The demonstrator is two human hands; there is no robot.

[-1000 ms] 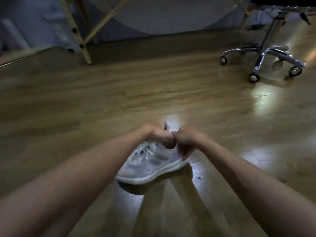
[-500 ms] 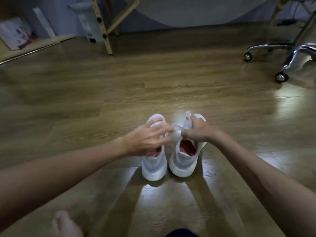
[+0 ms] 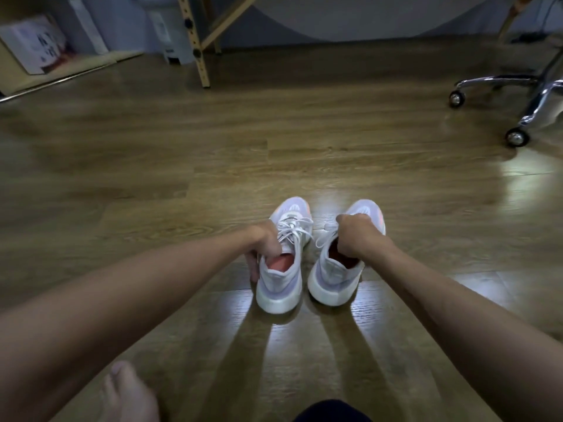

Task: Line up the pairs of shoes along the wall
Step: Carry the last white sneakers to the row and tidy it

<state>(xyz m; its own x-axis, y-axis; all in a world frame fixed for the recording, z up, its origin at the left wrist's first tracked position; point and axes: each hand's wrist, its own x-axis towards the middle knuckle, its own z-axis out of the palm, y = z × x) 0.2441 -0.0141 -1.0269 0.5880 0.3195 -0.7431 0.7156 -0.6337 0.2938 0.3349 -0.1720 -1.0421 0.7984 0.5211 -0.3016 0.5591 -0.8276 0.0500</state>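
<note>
Head view, near to far: a bare foot [image 3: 128,394], then both forearms reaching to a pair of white sneakers on the floor [image 3: 182,166]. The left hand [image 3: 263,243] grips the left sneaker [image 3: 281,269] at its collar; the right hand [image 3: 353,234] grips the right sneaker [image 3: 338,272]. Both sneakers point toes-first toward the far wall [image 3: 335,16], with open floor between; a chair base [image 3: 518,99] stands right.

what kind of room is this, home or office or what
Probably a room in a home or small studio used as a workspace. It has a wood-plank floor, the wheeled chrome base of an office chair, a wooden stand's leg by the far wall, and a cardboard box in the corner.
</note>
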